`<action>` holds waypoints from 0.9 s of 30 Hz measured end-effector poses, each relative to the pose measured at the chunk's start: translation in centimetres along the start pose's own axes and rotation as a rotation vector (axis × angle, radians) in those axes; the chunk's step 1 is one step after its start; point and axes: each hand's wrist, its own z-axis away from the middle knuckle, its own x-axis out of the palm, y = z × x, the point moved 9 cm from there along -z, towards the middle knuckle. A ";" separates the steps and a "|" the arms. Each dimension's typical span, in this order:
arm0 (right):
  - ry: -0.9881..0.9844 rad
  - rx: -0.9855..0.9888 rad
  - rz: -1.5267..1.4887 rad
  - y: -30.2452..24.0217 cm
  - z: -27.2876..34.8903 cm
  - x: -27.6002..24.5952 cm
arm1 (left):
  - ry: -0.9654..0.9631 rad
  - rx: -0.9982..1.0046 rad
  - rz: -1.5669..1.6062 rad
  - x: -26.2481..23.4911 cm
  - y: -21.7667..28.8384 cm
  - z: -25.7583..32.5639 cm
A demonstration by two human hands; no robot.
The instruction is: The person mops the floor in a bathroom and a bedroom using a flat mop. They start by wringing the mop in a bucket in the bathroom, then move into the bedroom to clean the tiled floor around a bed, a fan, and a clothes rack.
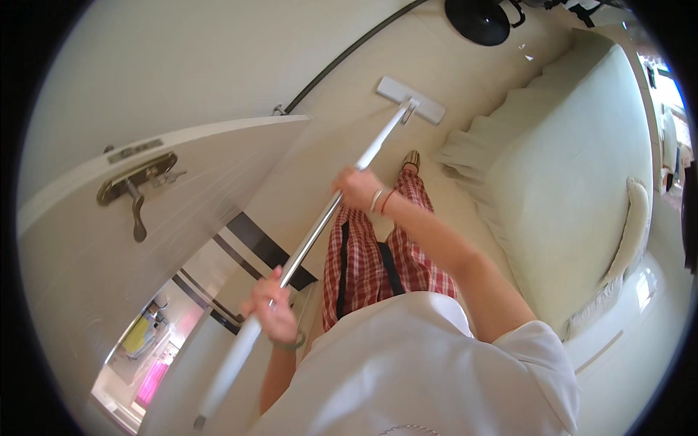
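Note:
A flat mop (314, 236) slants across my body, its white rectangular head (429, 109) lying on the pale floor ahead. My right hand (358, 189) is wrapped round the pole where the white lower section meets the shiny metal tube. Lower down and to the left, my left hand (273, 309) grips the pole near the top of its thick white handle (231, 367); some of its fingers are blurred. A green bangle circles my left wrist, and a pale bracelet and a red cord circle the right. Beyond the mop head, small white scraps (526, 54) lie on the floor.
An open white door (240, 167) with a bronze lever handle (136, 207) stands at the left. To the right is a bed or couch (574, 160) under a pale ruffled cover. A round black base (478, 20) sits at the far end. A dark strip (349, 52) edges the wall.

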 end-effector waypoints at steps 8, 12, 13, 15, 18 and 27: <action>0.222 0.364 0.109 22.0 3.2 -19.5 | -0.161 -0.086 0.355 25.1 -7.0 -6.2; 0.097 0.268 0.187 21.7 5.1 -20.9 | -0.313 0.005 0.257 27.5 -3.8 -4.1; 0.057 0.257 0.185 20.9 5.3 -21.3 | -0.306 0.002 0.246 27.5 -3.2 -4.0; -0.006 0.254 0.189 19.8 5.7 -22.5 | -0.303 -0.012 0.223 28.1 -1.6 -4.3; 0.001 0.297 0.250 21.8 6.6 -24.2 | -0.264 -0.046 0.245 30.1 -2.3 -4.5; 0.437 0.351 0.006 30.9 11.3 -24.5 | -0.469 -0.064 0.166 37.4 -6.2 -3.2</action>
